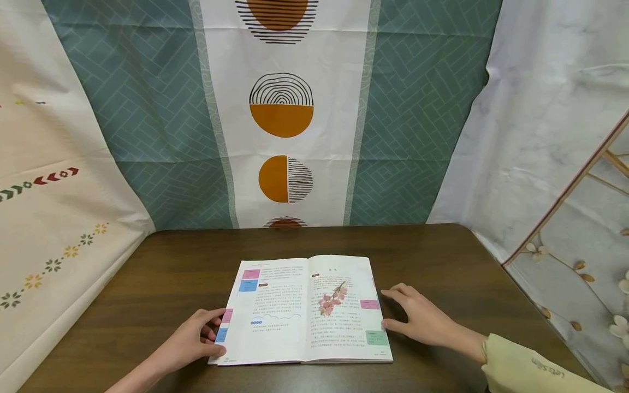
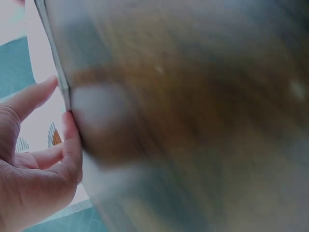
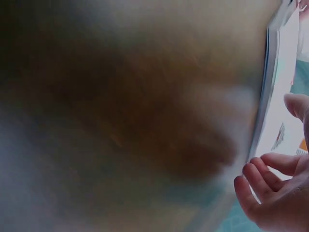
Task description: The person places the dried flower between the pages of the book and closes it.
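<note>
An open book [image 1: 280,347] lies on the table in the head view, with printed text and coloured boxes on both pages. A pink blossom sprig [image 1: 332,300] shows on its right page. My left hand [image 1: 189,339] pinches the lower left edge, thumb on the page margin and other fingers curled at the side. In the left wrist view the thumb and a finger of the left hand [image 2: 43,176] meet the book's edge [image 2: 58,63]. My right hand [image 1: 417,316] rests beside the right edge, fingers relaxed and spread. The right wrist view shows the right hand [image 3: 277,195] by the page stack [image 3: 270,92], holding nothing.
The dark brown wooden table [image 1: 422,256] has rounded far corners. Behind it hangs a green and white patterned cloth [image 1: 413,109]. A cream cloth [image 1: 59,218] borders the left side, and a pale floral cloth [image 1: 560,218] the right.
</note>
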The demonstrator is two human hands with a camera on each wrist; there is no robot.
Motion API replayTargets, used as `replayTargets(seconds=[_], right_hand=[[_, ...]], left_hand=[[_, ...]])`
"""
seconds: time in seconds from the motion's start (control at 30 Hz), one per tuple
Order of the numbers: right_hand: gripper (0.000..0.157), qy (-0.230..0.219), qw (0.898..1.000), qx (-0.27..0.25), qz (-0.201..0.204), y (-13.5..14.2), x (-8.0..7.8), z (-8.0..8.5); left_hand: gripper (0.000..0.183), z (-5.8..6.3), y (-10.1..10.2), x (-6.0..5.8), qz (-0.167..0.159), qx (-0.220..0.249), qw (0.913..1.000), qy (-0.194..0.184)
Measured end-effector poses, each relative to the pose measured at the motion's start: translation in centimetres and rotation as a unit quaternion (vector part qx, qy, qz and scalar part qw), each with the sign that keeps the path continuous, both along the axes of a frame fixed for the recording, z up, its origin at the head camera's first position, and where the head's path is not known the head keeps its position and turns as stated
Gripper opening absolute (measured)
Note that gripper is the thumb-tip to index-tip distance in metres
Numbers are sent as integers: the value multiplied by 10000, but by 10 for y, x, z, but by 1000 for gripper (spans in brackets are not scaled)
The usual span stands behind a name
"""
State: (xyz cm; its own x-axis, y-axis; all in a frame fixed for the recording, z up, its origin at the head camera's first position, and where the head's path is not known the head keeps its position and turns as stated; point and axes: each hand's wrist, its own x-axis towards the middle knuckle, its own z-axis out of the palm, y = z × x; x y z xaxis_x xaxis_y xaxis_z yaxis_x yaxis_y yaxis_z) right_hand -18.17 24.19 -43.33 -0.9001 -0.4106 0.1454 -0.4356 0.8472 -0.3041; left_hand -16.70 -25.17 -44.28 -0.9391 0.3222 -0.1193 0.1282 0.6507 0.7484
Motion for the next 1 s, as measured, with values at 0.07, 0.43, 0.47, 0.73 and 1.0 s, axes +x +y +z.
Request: replayTargets(seconds=[0.07, 0.43, 0.47, 0.73, 1.0], right_hand=[[71, -149, 9998, -110, 27, 1, 4, -4], [78, -1025, 9897, -975, 240, 0, 21, -8], [79, -1078, 9884, -1040, 260, 0, 22, -8], [82, -1464, 9771, -1441, 560, 4, 23, -9], [84, -1703, 9713, -1547, 597, 6, 23, -8]], left_hand=[[81, 2, 2, -1, 76, -85, 9999, -31], [76, 6, 10, -1, 298, -233, 9992, 114], [75, 7, 10, -1, 298, -202, 9993, 118], [74, 8, 20, 0, 668, -625, 9946, 481], [75, 11, 30, -10, 1050, -908, 9900, 245]])
